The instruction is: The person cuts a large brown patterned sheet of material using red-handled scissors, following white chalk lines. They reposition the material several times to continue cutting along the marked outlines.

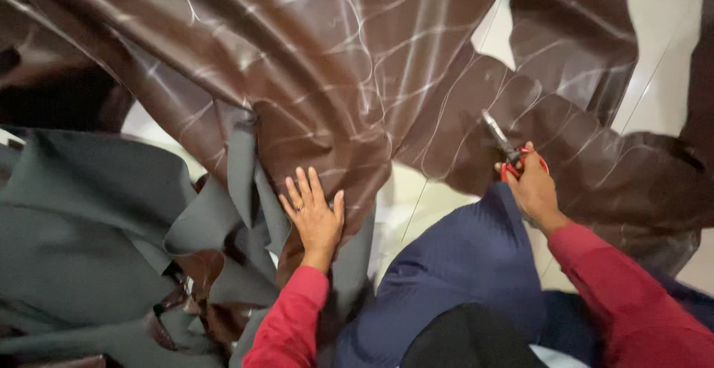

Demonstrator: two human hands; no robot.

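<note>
We are kneeling over a big sheet of glossy dark-brown leatherette marked with pale wavy cutting lines [342, 63], which is spreading across the pale tiled floor [662, 63] from its far left corner to its right edge. A heap of matte grey backing folds [82, 219] is crowding the floor's near left corner and bunching up against the brown sheet, so it is lying right beside our left hand. Our knee, in dark blue ribbed cloth [461, 264], is sitting between the two arms and covering the floor near the front edge.

Our left hand [314, 215] is lying flat, palm down, fingers spread and straight, pressing on a hanging fold of the brown sheet; one ring is showing on a finger. Our right hand [532, 186] is closed round the red handles of a pair of scissors [506, 148], with the wrist bent slightly and the blades pointing away toward the far left, meeting the sheet's scalloped cut edge. Whether the blades are parted or shut is hard for us to tell, since they are small and blurred. Both arms are wearing red sleeves.

We are counting two hands, one pair of scissors, one brown sheet and one grey heap.
</note>
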